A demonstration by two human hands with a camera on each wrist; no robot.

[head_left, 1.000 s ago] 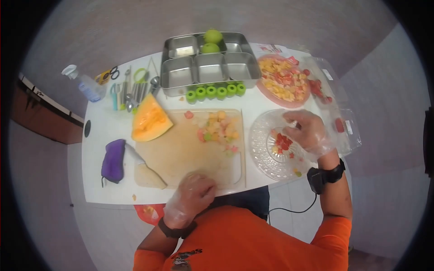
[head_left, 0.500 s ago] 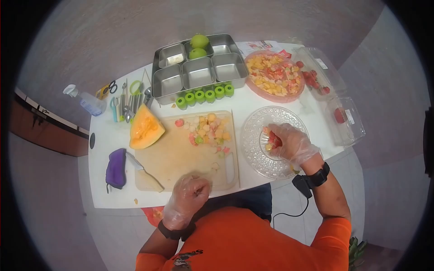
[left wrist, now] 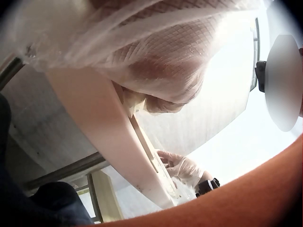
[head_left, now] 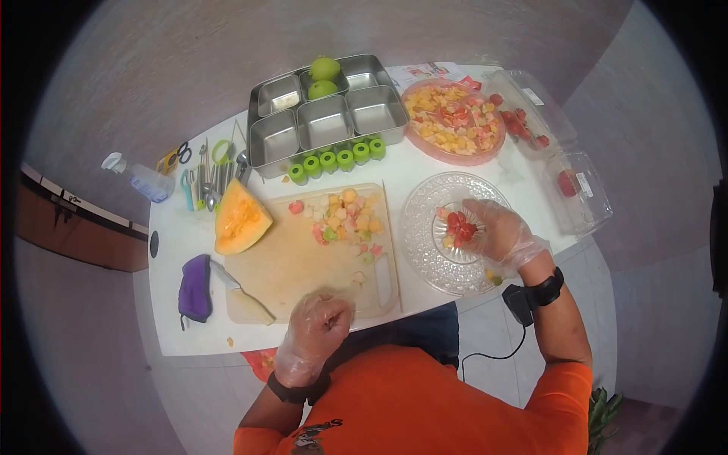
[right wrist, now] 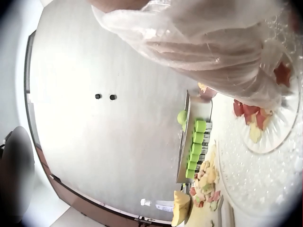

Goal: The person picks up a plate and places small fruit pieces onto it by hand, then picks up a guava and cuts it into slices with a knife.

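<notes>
My gloved right hand (head_left: 502, 235) reaches over a clear patterned plate (head_left: 425, 250), its fingers and thumb spread beside a small heap of red fruit pieces (head_left: 459, 227). In the right wrist view, the fingertips come down right at the red and pale pieces (right wrist: 248, 113), partly hiding them. My gloved left hand (head_left: 317, 326) is a curled fist at the near edge of the cutting board (head_left: 265, 280), with nothing visible in it. Small cut fruit pieces (head_left: 349, 216) lie on the board's far right, and an orange melon wedge (head_left: 241, 220) overlaps its far left corner.
A knife (head_left: 250, 302) lies on the board's left edge beside a purple pouch (head_left: 195, 288). Behind stand green-topped cutters (head_left: 327, 161), a steel tray (head_left: 303, 163) with green fruits (head_left: 324, 70), and a pink dish (head_left: 455, 158) of cut fruit. Clear boxes (head_left: 595, 216) sit at right.
My right hand came down onto the plate, cupped the red pieces, then spread its fingers so the heap shows again. The left fist stays put. The head view has shifted.
</notes>
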